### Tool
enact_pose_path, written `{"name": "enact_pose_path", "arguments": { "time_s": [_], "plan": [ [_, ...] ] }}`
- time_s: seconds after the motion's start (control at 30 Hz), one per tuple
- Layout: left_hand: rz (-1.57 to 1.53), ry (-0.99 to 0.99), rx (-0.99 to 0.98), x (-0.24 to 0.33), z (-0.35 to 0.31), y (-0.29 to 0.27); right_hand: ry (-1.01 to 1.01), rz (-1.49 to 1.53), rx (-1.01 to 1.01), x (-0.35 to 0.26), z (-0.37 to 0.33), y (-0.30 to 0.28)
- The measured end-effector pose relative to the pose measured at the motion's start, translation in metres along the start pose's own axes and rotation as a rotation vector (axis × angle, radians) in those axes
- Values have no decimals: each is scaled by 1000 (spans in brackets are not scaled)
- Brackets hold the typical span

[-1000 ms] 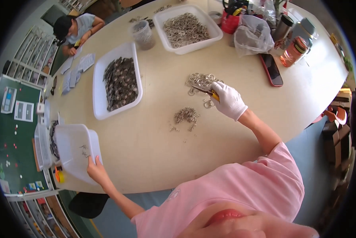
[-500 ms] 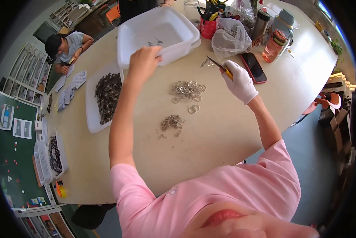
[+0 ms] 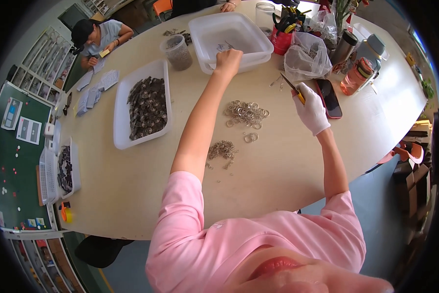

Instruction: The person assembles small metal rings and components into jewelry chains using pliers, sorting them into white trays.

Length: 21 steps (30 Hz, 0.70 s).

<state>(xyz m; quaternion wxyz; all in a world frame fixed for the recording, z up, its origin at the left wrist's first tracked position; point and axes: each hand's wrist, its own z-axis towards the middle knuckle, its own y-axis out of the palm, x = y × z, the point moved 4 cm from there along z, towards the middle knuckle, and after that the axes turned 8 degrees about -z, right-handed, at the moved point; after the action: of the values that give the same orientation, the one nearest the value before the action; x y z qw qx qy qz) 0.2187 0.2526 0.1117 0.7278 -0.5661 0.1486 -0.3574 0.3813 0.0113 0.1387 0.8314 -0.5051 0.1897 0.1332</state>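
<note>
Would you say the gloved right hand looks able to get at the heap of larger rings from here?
Probably yes: nothing seems to stand between the right hand and the heap of larger rings, though the yellow-handled pliers in its grip may hinder picking any up.

Left of the left hand point(image 3: 228, 62), white shelving point(image 3: 41, 61) and a green surface point(image 3: 30, 185) flank the pale bench point(image 3: 131, 200); right of the right hand point(image 3: 311, 110) lies blue-grey floor point(image 3: 371, 178).
</note>
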Motion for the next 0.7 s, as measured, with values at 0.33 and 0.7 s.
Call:
{"name": "enact_pose_path", "arguments": {
  "time_s": [0.33,0.7],
  "plan": [
    [-100,-10,-40,-5,-12,-1,-101,-188,7,-36,174,34],
    [-381,18,258,27,-270,-60,-153,-266,129,2,170,67]
  ]
}}
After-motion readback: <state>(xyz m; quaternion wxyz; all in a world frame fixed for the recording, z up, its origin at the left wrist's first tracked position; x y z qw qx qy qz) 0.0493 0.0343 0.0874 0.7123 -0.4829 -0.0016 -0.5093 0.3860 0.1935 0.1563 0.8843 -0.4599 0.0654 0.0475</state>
